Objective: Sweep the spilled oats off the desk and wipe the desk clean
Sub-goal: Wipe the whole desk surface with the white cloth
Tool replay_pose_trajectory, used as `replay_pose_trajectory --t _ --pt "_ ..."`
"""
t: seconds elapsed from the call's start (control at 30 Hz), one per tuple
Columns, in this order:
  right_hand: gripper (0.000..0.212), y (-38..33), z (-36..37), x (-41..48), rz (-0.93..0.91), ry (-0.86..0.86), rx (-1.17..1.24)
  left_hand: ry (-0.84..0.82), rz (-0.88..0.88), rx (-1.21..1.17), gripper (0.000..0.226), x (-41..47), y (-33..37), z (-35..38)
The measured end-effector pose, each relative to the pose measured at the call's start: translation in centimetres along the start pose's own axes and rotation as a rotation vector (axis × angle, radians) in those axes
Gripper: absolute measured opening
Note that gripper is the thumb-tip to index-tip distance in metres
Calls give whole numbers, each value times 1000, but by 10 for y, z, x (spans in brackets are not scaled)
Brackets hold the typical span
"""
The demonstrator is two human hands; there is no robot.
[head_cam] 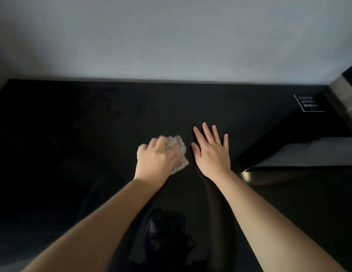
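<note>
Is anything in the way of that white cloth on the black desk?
Only the person's own right hand, lying flat on the black desk just right of the crumpled white cloth the left hand grips. Leftward and farther back, nothing visible blocks it.

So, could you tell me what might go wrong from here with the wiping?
1. The desk is black and dimly lit, so leftover oats or smears could easily be missed.
2. The left hand grips only a small crumpled cloth, which may push crumbs around rather than lift them.
3. The right hand lies flat beside the cloth and may leave prints on the wiped surface.
</note>
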State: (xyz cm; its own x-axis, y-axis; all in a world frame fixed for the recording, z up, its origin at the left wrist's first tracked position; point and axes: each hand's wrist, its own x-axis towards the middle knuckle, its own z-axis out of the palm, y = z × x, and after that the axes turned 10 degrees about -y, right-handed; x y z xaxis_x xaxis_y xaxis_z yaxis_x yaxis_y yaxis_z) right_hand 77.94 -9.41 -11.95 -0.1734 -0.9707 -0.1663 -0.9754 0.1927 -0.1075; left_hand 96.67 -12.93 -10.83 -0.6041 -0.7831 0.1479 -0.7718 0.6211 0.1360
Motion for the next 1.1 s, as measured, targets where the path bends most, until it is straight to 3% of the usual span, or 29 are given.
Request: replay_pose_trajectory --t 0.1,0.2,0.33,0.4,0.5,0.63,0.83,1.0,1.1 --pt "58 0 4 -25 -19 -17 -3 14 186 -76 31 -58 13 -5" --pt "59 -3 7 -57 -32 -21 6 -4 240 -39 34 -69 11 -7" --pt "56 -3 11 -80 -35 -2 16 -10 -53 16 20 -34 14 -8" --pt "57 -3 11 -86 -36 -3 12 4 -88 20 19 -47 26 -6" --pt "59 -3 13 -104 -45 -30 -6 -15 81 -33 30 -107 48 -11" --pt "58 -5 15 -139 -55 -51 0 -74 233 -53 27 -147 49 -18" --pt "58 -6 17 -156 -65 -28 -32 -49 -156 -25 26 -120 62 -23" --pt "60 -6 19 -175 -70 -52 -26 -79 118 -133 28 -200 80 -24" --pt "60 -9 20 -190 -63 -66 -29 -101 188 -115 27 -209 73 -26"
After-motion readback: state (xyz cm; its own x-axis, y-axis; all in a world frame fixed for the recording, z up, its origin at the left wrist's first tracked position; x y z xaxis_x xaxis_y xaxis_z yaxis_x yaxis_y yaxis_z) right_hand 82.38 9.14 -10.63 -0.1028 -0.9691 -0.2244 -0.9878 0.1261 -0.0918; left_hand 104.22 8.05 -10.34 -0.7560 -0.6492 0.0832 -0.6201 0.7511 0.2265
